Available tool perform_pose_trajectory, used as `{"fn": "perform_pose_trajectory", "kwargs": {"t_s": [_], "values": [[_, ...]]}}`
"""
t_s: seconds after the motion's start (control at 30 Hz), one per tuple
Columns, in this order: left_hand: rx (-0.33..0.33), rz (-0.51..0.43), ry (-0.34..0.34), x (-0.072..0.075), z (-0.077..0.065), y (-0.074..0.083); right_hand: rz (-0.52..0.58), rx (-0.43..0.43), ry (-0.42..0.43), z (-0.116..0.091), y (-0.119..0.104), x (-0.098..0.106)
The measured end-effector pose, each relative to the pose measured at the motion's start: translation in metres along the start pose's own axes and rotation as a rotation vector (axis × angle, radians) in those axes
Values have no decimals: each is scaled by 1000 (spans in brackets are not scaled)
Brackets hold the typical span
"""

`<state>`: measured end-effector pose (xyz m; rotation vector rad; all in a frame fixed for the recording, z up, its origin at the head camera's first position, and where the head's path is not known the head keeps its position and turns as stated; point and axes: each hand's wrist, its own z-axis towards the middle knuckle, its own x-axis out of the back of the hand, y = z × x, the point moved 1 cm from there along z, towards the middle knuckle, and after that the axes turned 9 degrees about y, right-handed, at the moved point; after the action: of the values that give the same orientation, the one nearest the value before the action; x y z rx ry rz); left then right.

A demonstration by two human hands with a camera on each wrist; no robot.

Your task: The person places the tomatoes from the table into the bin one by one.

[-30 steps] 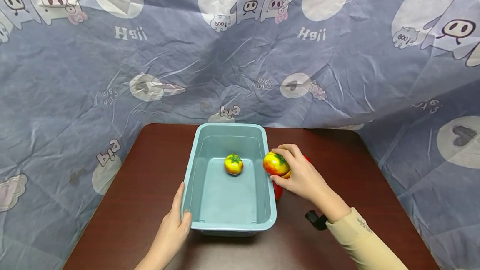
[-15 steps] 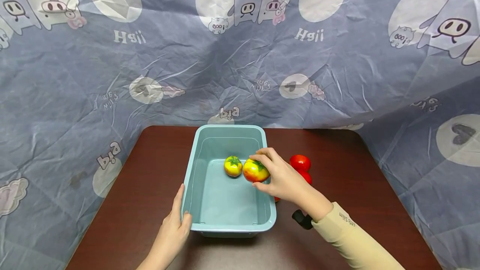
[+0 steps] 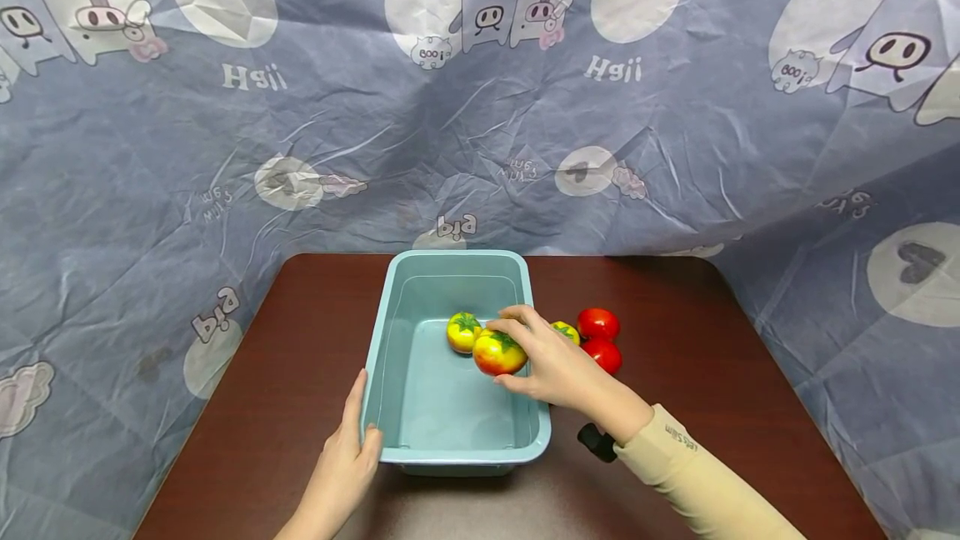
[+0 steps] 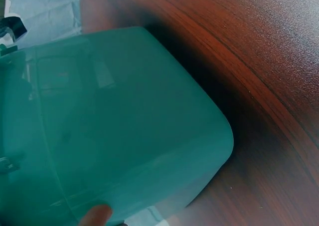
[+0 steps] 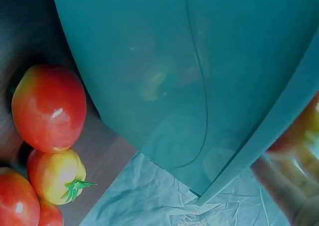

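My right hand grips a yellow-and-red tomato over the right half of a light blue plastic basin. Right beside that tomato, a smaller yellow tomato with a green leafy top lies in the basin. My left hand holds the basin at its near left corner, thumb at the rim and fingers along the outside. In the left wrist view a fingertip shows against the basin's outer wall. The right wrist view shows part of the right hand beyond the rim, with the held tomato partly hidden.
Right of the basin, red tomatoes and a yellow one lie on the dark wooden table. Several tomatoes cluster close to the basin wall in the right wrist view. A printed grey-blue cloth hangs behind the table.
My right hand has carried the tomato leftward from beside the basin's right rim to over its inside, bringing the tomatoes on the table more into sight. The left hand stays at the basin.
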<state>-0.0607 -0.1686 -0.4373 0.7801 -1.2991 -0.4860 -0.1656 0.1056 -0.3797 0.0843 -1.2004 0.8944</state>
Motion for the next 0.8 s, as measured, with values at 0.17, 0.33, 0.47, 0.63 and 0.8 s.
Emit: {"fn": "perform_pose_trajectory", "kwargs": {"t_s": [0.17, 0.33, 0.47, 0.63, 0.8], "values": [[-12, 2, 12, -1, 0, 0, 5, 18, 25, -2, 3, 3], [-22, 1, 14, 0, 1, 0, -26, 24, 105, -6, 11, 10], [-21, 1, 17, 0, 1, 0, -49, 0, 152, -11, 22, 13], [-17, -1, 14, 0, 2, 1, -52, -46, 185, -18, 39, 14], [-11, 0, 12, 0, 2, 1, -72, -118, 177, -29, 58, 11]]}}
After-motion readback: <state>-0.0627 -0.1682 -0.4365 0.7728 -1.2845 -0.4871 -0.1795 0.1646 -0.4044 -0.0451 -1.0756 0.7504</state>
